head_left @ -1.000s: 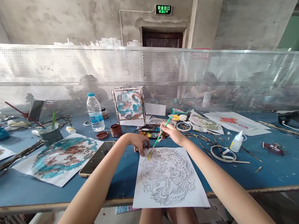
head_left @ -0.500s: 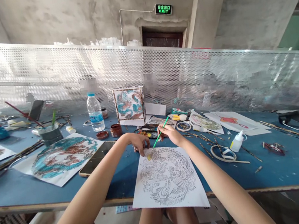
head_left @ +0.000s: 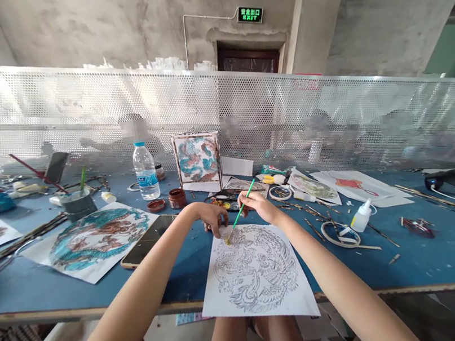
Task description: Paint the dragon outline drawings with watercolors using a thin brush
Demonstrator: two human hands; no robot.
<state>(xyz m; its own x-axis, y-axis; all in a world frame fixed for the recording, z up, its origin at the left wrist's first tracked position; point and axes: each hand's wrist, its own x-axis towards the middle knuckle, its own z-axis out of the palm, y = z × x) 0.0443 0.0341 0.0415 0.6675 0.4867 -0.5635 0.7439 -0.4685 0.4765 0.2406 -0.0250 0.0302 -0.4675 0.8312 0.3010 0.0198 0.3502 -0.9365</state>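
My right hand (head_left: pixel 258 207) is closed around a thin green paintbrush (head_left: pixel 242 208), which slants down to the left. Its tip meets a small yellow-painted patch near the upper left of a white sheet (head_left: pixel 263 270) printed with a round black line drawing of feathered, scaly shapes. At that sheet's top left corner, my left hand (head_left: pixel 213 216) rests with bent fingers somewhat apart, fingertips pointing down onto the paper's edge. It holds nothing that I can see. Just behind both hands lies a paint palette (head_left: pixel 226 200), partly hidden by them.
Left of the sheet are a phone (head_left: pixel 148 242), a blue-and-brown painted sheet (head_left: pixel 96 238), a brush pot (head_left: pixel 77 204) and a water bottle (head_left: pixel 146 174). A framed painting (head_left: pixel 198 160) stands behind. Twigs, a glue bottle (head_left: pixel 361 217) and a coiled strip (head_left: pixel 340 236) lie right.
The brush handle's upper end has shifted slightly left with my right hand, while the tip stays at the yellow patch. My left hand and the sheet look practically unmoved.
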